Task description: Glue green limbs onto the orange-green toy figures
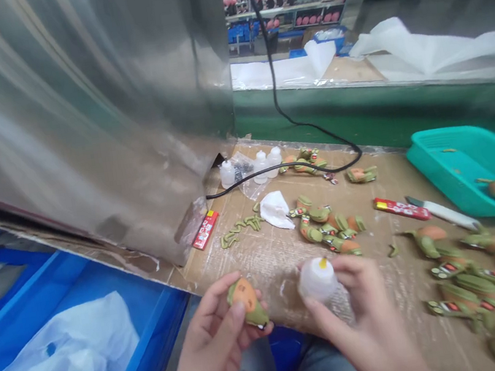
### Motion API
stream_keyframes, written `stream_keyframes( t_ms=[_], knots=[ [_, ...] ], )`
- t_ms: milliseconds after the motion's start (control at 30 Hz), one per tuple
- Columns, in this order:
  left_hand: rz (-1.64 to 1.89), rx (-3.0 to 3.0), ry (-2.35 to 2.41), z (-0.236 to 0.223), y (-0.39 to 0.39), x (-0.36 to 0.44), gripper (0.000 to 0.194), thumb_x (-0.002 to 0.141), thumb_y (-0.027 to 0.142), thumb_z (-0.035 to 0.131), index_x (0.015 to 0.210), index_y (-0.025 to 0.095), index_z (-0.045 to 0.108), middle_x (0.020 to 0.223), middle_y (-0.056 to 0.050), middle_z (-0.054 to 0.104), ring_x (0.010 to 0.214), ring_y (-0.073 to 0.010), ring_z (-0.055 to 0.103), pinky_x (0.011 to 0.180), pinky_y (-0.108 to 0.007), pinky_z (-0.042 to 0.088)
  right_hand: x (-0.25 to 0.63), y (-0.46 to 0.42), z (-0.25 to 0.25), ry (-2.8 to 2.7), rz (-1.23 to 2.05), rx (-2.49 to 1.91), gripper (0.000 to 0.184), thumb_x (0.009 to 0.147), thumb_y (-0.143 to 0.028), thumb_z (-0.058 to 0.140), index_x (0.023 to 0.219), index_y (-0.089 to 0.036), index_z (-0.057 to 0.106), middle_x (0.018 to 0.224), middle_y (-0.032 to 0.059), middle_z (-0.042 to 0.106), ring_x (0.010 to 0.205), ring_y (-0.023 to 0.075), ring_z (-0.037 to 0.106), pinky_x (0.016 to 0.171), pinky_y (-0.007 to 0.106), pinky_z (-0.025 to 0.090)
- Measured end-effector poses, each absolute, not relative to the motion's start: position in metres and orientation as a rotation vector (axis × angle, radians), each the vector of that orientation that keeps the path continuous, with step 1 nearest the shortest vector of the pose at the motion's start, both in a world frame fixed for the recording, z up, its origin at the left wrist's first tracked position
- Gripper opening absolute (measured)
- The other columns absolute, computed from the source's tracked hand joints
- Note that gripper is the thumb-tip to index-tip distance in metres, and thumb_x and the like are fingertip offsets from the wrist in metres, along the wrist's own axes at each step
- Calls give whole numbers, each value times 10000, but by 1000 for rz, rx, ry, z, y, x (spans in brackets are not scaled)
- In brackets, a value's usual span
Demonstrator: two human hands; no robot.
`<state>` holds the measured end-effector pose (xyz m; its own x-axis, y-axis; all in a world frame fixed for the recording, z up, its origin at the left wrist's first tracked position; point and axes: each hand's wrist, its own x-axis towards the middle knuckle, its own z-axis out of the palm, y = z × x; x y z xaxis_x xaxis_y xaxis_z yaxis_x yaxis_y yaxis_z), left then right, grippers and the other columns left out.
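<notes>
My left hand [215, 339] holds a small green and orange rubber toy figure [246, 303] between thumb and fingers. My right hand [364, 317] grips a translucent plastic squeeze bottle [317, 280] with a yellow-tinged tip, and the bottle's lower part is hidden by my fingers. The two hands are close together and apart from each other, over the cardboard-covered bench [278, 267]. Several similar toy figures [328, 229] lie just beyond them, and a large heap of them [490, 285] lies to the right.
A teal plastic tray [455, 173] holds one figure at the right. A bent metal sheet [78, 111] rises at left, above a blue crate [108, 311] lined with a white bag. On the bench lie squeeze bottles [261, 167], a black cable [332, 160], a white cloth [275, 211], red packets [205, 229] and a craft knife [442, 212].
</notes>
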<state>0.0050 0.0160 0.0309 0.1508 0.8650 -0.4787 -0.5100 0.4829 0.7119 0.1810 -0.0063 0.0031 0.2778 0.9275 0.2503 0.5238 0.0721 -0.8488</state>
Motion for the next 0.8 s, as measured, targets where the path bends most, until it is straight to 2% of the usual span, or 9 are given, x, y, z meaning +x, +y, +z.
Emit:
stream_keyframes(
  t_ms=[67,133,233,333,433,533,600,700,800],
  knots=[
    [1017,433,1033,32,16,7,251,756,224,669,1006,194,655,839,-85,745,794,-233,668,658,-337,566,178,9,-14,-1400,528,-1612,299,813,-260,545,1088,-245,428,1055,64,604,947,197,603,790,328,507],
    [994,431,1045,31,16,7,280,723,234,702,997,194,662,832,-90,758,763,-227,676,652,-328,575,179,15,-24,-1448,500,-1646,330,806,-252,557,1119,-224,459,1107,71,595,1009,207,579,842,341,487],
    [980,420,1043,29,17,6,268,706,239,716,970,209,675,809,-81,771,744,-226,688,633,-321,587,195,7,-25,-1487,383,-1718,353,837,-305,550,1166,-209,464,1114,66,594,990,193,577,819,316,488],
    [987,417,1045,29,19,7,238,713,241,709,948,220,682,793,-73,775,753,-231,692,623,-321,591,227,-5,-23,-1423,123,-1872,231,894,-370,455,1007,-187,542,972,83,603,901,227,555,776,373,452],
    [969,412,1032,28,18,10,245,695,256,726,934,216,690,786,-78,774,728,-225,690,615,-315,587,261,-7,-30,-1394,-67,-2051,308,889,-426,409,839,-169,571,843,118,582,823,286,510,744,453,407],
    [915,417,987,26,16,14,245,688,258,736,929,222,705,792,-94,777,721,-220,689,611,-311,575,274,-5,-38,-1458,-112,-2129,390,893,-466,349,757,-175,570,766,126,578,761,302,509,699,465,414],
    [873,427,965,25,14,14,265,667,268,756,927,233,721,802,-101,779,720,-222,689,613,-321,568,268,-9,-34,-1487,-100,-2113,378,908,-457,337,767,-188,562,743,98,603,717,276,556,644,414,444],
    [839,431,943,26,11,14,308,608,289,798,908,255,739,785,-71,776,705,-216,684,616,-340,567,244,-21,-11,-1550,17,-1991,245,910,-437,425,881,-236,561,779,1,657,653,166,631,551,259,492],
    [834,429,909,31,9,14,306,582,273,816,880,267,745,776,-42,773,696,-203,682,608,-340,570,219,-30,20,-1819,200,-1608,108,909,-317,491,974,-254,551,854,-37,667,730,83,654,625,107,509]
  ],
)
